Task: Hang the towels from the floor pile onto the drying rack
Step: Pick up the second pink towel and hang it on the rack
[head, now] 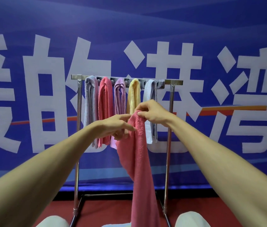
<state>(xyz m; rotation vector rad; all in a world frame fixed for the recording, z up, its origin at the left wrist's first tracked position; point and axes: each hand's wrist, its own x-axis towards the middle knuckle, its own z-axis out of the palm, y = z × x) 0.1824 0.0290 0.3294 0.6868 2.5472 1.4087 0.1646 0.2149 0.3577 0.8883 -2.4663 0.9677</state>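
Observation:
A metal drying rack [172,89] stands before me with several towels hung on its top bar: grey [89,102], coral pink [105,102], lilac [119,97], yellow [133,95] and pale blue [151,92]. In front of it a pink towel [141,169] hangs long from my hands toward the floor. My right hand [150,112] pinches its top edge. My left hand [121,126] holds the same towel just below and to the left, fingers curled on the cloth.
A blue banner with large white characters [39,79] covers the wall behind the rack. The floor [106,208] is red. My knees in pale trousers [54,221] show at the bottom edge, with a bit of light blue cloth [113,225] between them.

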